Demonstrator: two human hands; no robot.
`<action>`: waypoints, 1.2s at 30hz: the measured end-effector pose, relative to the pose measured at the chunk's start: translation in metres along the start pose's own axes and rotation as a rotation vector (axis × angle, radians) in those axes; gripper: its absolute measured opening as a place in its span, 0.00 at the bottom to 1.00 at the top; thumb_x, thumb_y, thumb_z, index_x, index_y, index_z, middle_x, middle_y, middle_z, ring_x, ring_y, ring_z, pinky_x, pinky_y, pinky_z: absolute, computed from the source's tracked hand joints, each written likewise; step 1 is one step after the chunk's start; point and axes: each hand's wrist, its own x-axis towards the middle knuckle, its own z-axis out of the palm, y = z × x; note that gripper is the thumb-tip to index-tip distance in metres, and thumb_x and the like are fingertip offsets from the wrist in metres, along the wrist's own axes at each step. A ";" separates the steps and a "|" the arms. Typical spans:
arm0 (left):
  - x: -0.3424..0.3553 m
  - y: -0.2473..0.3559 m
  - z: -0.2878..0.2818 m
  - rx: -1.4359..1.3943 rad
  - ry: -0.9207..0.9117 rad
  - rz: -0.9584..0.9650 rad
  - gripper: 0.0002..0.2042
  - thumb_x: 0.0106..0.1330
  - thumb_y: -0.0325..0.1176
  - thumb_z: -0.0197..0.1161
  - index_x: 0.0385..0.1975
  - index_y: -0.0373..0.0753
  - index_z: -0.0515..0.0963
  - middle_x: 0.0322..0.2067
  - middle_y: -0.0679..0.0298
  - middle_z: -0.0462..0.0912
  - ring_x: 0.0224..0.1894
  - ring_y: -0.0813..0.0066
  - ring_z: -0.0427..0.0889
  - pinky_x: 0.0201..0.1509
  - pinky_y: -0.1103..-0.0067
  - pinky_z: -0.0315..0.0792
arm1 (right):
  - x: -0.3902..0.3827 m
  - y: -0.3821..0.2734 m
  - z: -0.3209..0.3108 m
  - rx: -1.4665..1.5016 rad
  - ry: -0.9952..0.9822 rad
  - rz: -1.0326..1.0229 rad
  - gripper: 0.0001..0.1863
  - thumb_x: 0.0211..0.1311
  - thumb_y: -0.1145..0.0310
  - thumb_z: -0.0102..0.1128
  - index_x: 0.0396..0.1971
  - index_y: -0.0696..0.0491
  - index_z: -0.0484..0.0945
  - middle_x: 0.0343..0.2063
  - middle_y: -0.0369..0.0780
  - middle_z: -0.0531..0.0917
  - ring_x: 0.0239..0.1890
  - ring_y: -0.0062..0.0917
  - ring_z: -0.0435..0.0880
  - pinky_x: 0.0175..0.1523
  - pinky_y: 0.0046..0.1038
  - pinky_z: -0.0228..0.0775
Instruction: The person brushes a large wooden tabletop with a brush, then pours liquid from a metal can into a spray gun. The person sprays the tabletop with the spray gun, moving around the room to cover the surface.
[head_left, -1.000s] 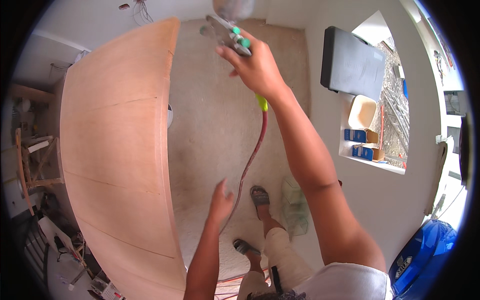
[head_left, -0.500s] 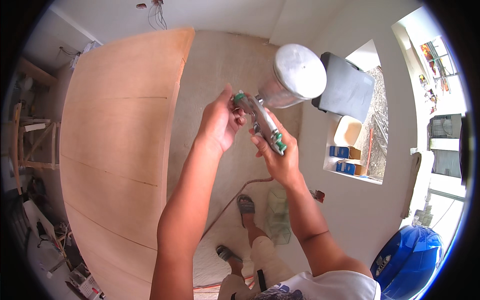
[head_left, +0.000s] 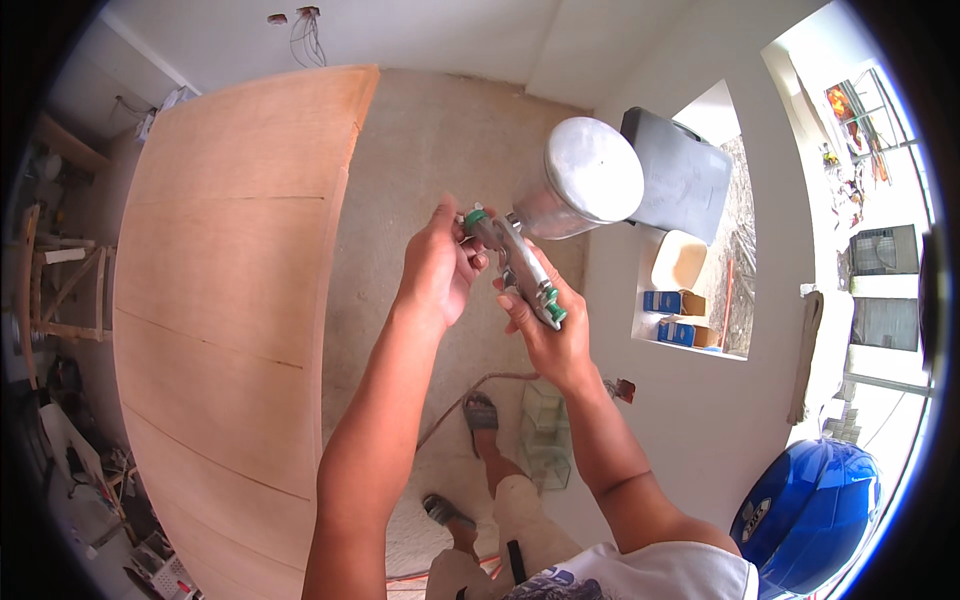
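A metal spray gun [head_left: 525, 262] with green knobs and a large round silver cup [head_left: 592, 170] is held out in front of me. My right hand [head_left: 548, 328] is wrapped round its handle. My left hand [head_left: 437, 262] is at the front end, with thumb and fingers curled on the green-ringed nozzle [head_left: 473, 222]. A dark red hose [head_left: 500, 377] runs down behind my right hand to the floor [head_left: 390, 180].
A large wooden panel [head_left: 220, 300] stands at my left. The window sill at right holds a grey case [head_left: 672, 170], a cream tray [head_left: 675, 260] and blue boxes [head_left: 665, 325]. Glass blocks [head_left: 547, 450] stand near my feet. A blue container [head_left: 810, 500] is at lower right.
The gun has come down from high in the view and turned, showing the cup's lid. My left hand has risen from low beside the hose to the gun's front end.
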 end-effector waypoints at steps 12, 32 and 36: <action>-0.025 -0.148 -0.093 0.677 -0.213 -0.126 0.29 0.80 0.48 0.39 0.65 0.28 0.71 0.63 0.50 0.76 0.67 0.58 0.72 0.75 0.67 0.58 | 0.114 -0.014 0.012 -0.157 0.008 -0.071 0.31 0.69 0.65 0.67 0.69 0.55 0.69 0.37 0.45 0.85 0.28 0.22 0.79 0.36 0.30 0.78; -0.010 -0.234 -0.174 1.214 -0.241 -0.240 0.15 0.68 0.38 0.65 0.47 0.35 0.77 0.33 0.57 0.83 0.41 0.62 0.84 0.50 0.69 0.76 | 0.119 -0.033 0.024 -0.188 -0.272 -0.003 0.30 0.67 0.61 0.69 0.64 0.59 0.74 0.30 0.40 0.82 0.22 0.22 0.77 0.32 0.29 0.75; -0.051 -0.289 -0.233 1.165 -0.098 -0.242 0.15 0.70 0.42 0.65 0.40 0.34 0.79 0.30 0.59 0.82 0.34 0.69 0.81 0.43 0.70 0.75 | 0.158 -0.003 0.049 -0.295 -0.038 -0.267 0.29 0.68 0.64 0.67 0.65 0.57 0.73 0.29 0.44 0.81 0.24 0.27 0.76 0.39 0.34 0.74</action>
